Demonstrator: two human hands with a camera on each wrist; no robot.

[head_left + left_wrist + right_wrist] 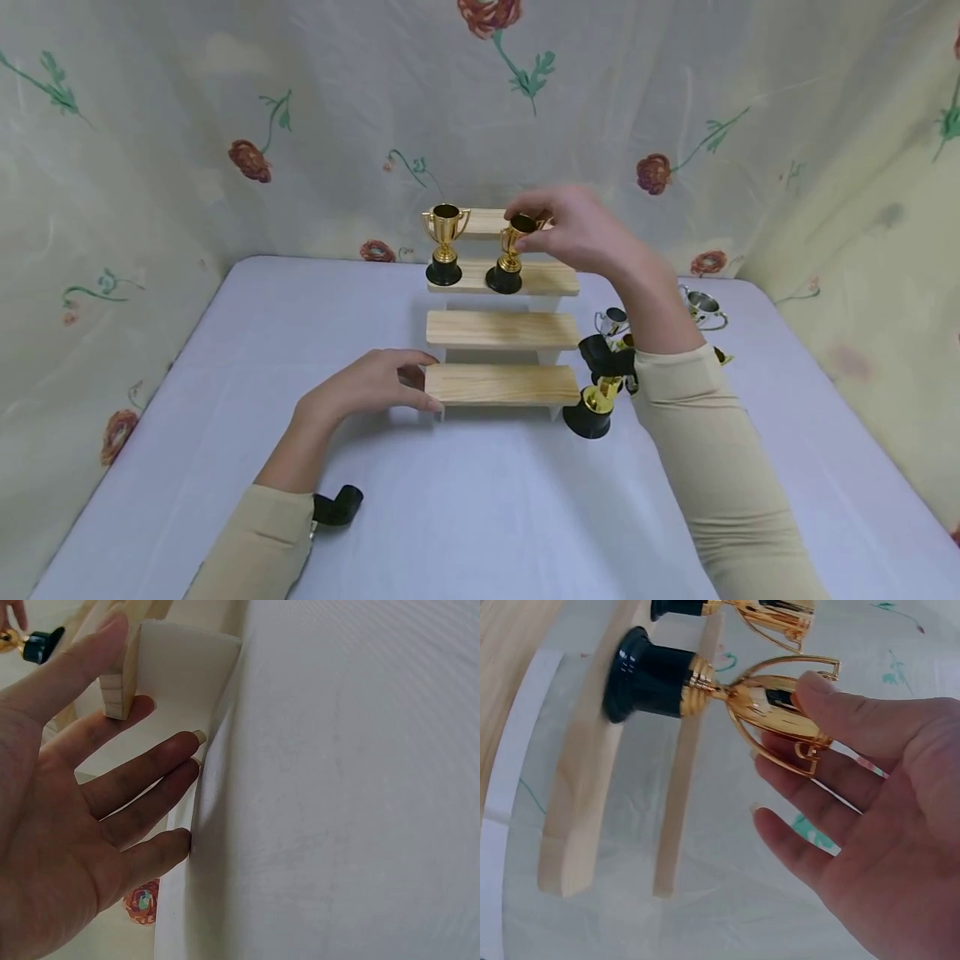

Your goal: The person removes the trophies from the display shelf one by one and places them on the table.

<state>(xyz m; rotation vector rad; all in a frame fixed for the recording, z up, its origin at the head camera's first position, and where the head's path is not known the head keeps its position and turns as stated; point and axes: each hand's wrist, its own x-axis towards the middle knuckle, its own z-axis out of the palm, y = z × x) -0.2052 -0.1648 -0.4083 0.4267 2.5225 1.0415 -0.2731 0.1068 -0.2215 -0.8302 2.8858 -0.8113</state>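
Observation:
A stepped display stand with pale wooden shelves (502,383) stands on the table. At the left end of its lowest shelf (120,690), my left hand (375,385) pinches the board between thumb and index finger, the other fingers spread. My right hand (573,229) holds a small gold trophy (510,258) by its cup, thumb on one side and fingers on the other. The trophy's black base (646,675) is right at the second shelf from the top, tilted slightly in the head view. Another gold trophy (446,237) stands upright at that shelf's left end.
Right of the stand, partly behind my right forearm, are more trophies: a gold one with a black base (588,419), a small silver cup (613,319) and a larger silver cup (703,307). A flower-patterned curtain (337,167) hangs behind the white-covered table (450,517).

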